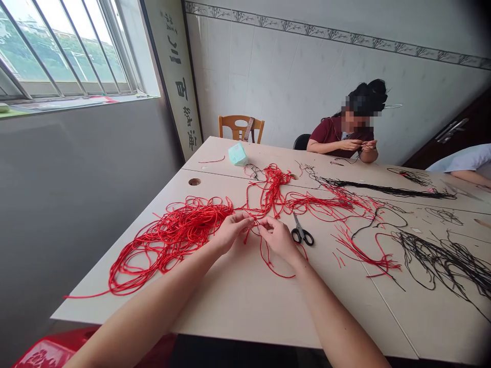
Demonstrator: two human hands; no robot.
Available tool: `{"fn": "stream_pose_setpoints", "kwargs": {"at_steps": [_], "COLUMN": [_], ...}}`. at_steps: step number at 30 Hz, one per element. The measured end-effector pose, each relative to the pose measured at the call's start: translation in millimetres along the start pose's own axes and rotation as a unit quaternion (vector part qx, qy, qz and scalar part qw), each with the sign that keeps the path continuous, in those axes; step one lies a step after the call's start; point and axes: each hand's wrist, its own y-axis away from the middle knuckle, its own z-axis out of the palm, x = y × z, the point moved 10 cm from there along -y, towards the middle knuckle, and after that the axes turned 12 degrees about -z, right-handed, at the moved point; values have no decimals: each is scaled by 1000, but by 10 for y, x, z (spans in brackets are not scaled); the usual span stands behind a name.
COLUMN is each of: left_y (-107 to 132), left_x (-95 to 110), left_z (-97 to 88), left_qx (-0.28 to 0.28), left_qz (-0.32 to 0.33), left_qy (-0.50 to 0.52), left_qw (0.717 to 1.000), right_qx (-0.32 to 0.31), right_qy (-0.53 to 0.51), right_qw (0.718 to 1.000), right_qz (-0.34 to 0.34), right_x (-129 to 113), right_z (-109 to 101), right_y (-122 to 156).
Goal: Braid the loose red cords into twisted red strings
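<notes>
My left hand (232, 230) and my right hand (278, 236) meet over the table (238, 301), fingertips pinched together on a thin red cord (268, 258) that loops down below them. A big tangle of red cords (169, 237) lies just left of my left hand. Black-handled scissors (301, 232) rest on the table right beside my right hand.
More red cord bundles (276, 191) spread across the middle; black cords (445, 260) lie at the right. A pale green block (238, 153) and a wooden chair (241, 127) stand at the far end. A person (347, 135) sits opposite working cord; another arm (468, 176) shows at the right.
</notes>
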Motion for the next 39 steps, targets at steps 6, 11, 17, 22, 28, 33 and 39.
{"fn": "stream_pose_setpoints", "kwargs": {"at_steps": [6, 11, 17, 22, 28, 33, 39], "left_y": [13, 26, 28, 16, 26, 14, 32], "left_x": [86, 23, -57, 5, 161, 150, 95], "left_z": [-135, -144, -45, -210, -206, -57, 40], "left_qx": [70, 88, 57, 93, 100, 53, 19], "left_qz": [58, 56, 29, 37, 89, 88, 64], "left_qy": [-1, 44, 58, 93, -48, -131, -155], "left_qw": [996, 994, 996, 991, 990, 986, 986], "right_qx": [121, 41, 37, 6, 56, 84, 59], "right_qy": [36, -52, -128, 51, 40, -22, -40], "right_qw": [992, 997, 990, 998, 994, 996, 997], "right_qz": [-26, 36, 40, -23, -84, -11, 4], "right_x": [-223, -146, -37, -157, -286, -24, 54], "right_z": [-146, 289, 372, 257, -27, -145, -61], "right_y": [55, 76, 37, 55, 13, -22, -9]}}
